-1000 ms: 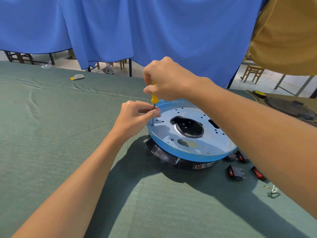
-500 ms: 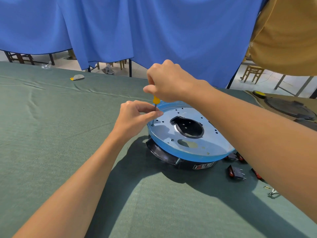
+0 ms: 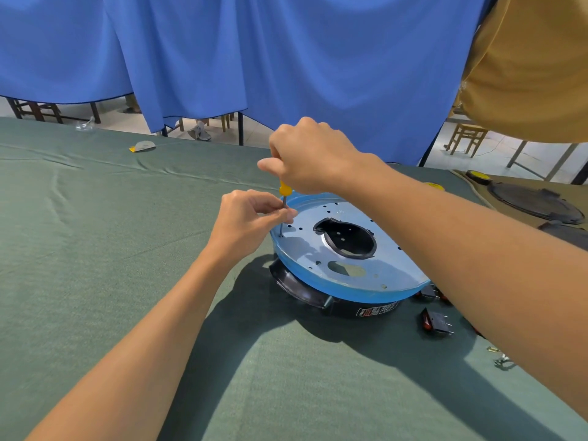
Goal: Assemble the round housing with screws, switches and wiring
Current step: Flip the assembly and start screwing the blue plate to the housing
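Though metal-topped, round blue-rimmed housing (image 3: 305,256).

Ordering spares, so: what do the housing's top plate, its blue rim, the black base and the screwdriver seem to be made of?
The top plate looks like sheet metal: dull silver, with punched holes. The blue rim is glossy, perhaps plastic or protective film; unclear which. The black base looks like moulded plastic with shiny highlights. The screwdriver has a yellow handle, probably plastic, and a thin grey shaft that looks like steel.

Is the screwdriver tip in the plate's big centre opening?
No, the screwdriver tip sits at the plate's left rim, well away from the centre opening, with the left hand pinching its shaft.
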A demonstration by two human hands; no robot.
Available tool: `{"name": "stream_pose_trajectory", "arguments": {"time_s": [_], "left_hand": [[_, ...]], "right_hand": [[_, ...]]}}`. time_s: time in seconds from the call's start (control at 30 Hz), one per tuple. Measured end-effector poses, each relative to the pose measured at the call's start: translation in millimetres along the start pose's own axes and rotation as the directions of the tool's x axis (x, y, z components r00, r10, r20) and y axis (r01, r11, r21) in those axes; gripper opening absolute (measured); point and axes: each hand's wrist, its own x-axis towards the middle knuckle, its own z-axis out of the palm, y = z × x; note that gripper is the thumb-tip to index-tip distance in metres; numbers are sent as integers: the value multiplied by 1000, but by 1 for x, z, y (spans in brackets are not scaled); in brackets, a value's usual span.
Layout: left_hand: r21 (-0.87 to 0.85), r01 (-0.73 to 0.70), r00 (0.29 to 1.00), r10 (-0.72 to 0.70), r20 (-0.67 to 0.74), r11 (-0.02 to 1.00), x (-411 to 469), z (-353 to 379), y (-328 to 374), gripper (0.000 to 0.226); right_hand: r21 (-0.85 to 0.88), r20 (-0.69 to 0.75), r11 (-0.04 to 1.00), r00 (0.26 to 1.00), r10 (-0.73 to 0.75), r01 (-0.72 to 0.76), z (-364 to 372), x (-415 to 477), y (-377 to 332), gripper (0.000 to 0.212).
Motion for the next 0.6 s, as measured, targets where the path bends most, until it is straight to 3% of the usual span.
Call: {"name": "stream_pose_trajectory", "arguments": {"time_s": [0.1,0.17,0.27,0.4,0.6], "left_hand": [[15,-1,999,0,33,1000,3,-3,-3,10],[54,-5,997,1,74,999,4,-3,-4,12],[66,6,996,-12,88,998,2,0,-3,13],[53,-1,999,3,-38,999,1,0,-1,6],[48,4,999,-6,35,999,2,-4,1,11]], "right_hand": [[107,98,991,991,-86,76,-3,3,2,31],[153,90,984,991,-103,89,-6,4,3,26],[82,39,996,998,-47,43,-4,3,2,15],[-10,-4,1000,1000,17,-17,1,-1,-1,22],[119,79,990,993,-86,76,-6,5,1,25]]}}
